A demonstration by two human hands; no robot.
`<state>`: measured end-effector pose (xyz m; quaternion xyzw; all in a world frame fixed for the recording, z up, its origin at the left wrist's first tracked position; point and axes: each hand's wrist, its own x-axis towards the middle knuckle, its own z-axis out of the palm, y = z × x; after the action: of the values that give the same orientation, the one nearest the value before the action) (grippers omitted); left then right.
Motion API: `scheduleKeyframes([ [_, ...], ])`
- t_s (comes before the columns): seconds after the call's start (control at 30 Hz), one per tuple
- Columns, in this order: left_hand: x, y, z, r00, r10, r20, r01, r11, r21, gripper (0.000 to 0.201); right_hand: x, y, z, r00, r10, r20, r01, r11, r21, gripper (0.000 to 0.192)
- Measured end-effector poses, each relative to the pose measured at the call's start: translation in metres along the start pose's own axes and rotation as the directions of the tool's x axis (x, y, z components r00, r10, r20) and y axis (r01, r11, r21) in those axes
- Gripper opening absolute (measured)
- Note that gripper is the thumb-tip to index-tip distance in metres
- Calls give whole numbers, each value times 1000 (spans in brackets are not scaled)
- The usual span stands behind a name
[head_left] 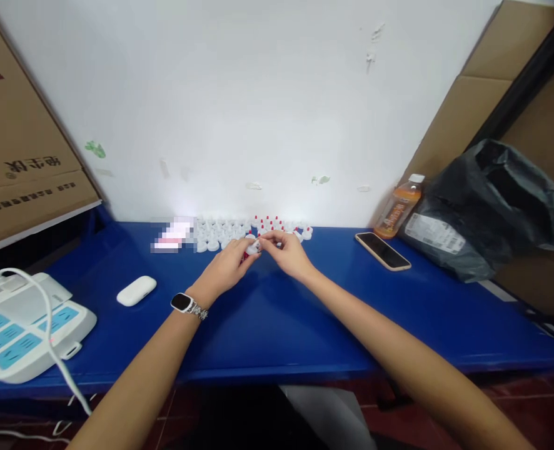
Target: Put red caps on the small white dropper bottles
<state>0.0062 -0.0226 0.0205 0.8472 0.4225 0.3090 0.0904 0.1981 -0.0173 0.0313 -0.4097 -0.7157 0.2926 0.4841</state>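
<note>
My left hand is closed around a small white nozzle cap, tilted toward the right. A bit of red shows under it between the fingers. The fingertips of my right hand are pinched together at the cap's narrow tip; whatever lies between them is too small to make out. Just behind both hands stand rows of white nozzle caps along the wall. Toward the right, several caps with red tips stand among them, partly hidden by my fingers.
On the blue table, a white oval case and a power strip with a white cable lie left. A phone, an orange drink bottle and a black plastic bag are right. Cardboard boxes flank both sides.
</note>
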Motion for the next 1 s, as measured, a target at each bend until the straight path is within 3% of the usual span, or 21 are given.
scheduleKeyframes([
  [0.1,-13,-11,-10,995,-104,3,104,995,11,35,2,7,9,1000,-5,31,12,976,-218,19],
  [0.2,-20,-15,-15,985,-174,17,174,985,15,29,1,13,16,991,-7,130,72,860,-505,12],
  [0.3,-21,-15,-12,982,-186,19,186,983,4,25,-1,16,22,987,13,163,95,766,-635,14],
  [0.5,-20,-9,1,987,-153,51,154,988,-12,24,-3,15,23,980,-8,200,142,730,-669,13],
  [0.73,-22,5,5,992,-106,64,107,994,-20,22,-14,10,14,984,18,176,105,744,-660,8],
  [1.0,-22,6,7,994,-76,72,79,996,-43,23,-17,7,15,980,9,201,123,766,-631,14],
])
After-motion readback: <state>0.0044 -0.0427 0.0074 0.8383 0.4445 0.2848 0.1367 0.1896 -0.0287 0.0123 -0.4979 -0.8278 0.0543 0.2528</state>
